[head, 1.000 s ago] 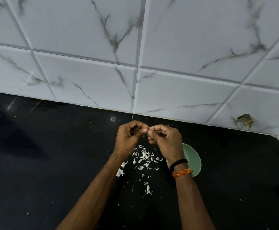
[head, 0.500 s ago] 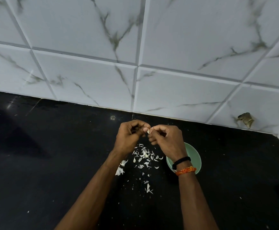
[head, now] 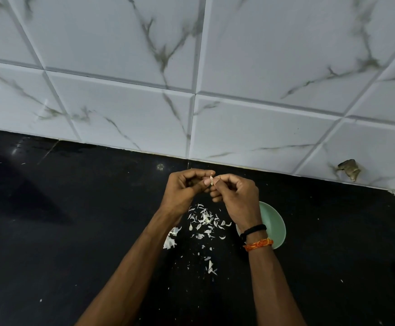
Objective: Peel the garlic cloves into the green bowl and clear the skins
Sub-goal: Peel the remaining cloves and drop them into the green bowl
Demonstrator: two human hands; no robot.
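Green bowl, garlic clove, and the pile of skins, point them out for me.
green bowl [head: 274,222]: head view, bare inner wall right of the wrist.
garlic clove [head: 211,180]: head view, pale tip between both thumbs.
pile of skins [head: 204,218]: head view, densest middle.

Black countertop [head: 74,231] meets marbled white wall tiles [head: 262,128], one chipped.

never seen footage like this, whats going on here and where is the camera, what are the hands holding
There is no machine here: a person works with bare hands, and the camera sits on their head, looking forward and down. The left hand and right hand meet above a black countertop, pinching a small pale piece between their fingertips, probably a garlic clove or its skin; it is too small to tell. Below them lie scattered white garlic skins. A green bowl sits partly hidden under the right wrist, which wears a black band and an orange thread. Behind is a white marbled tile wall.
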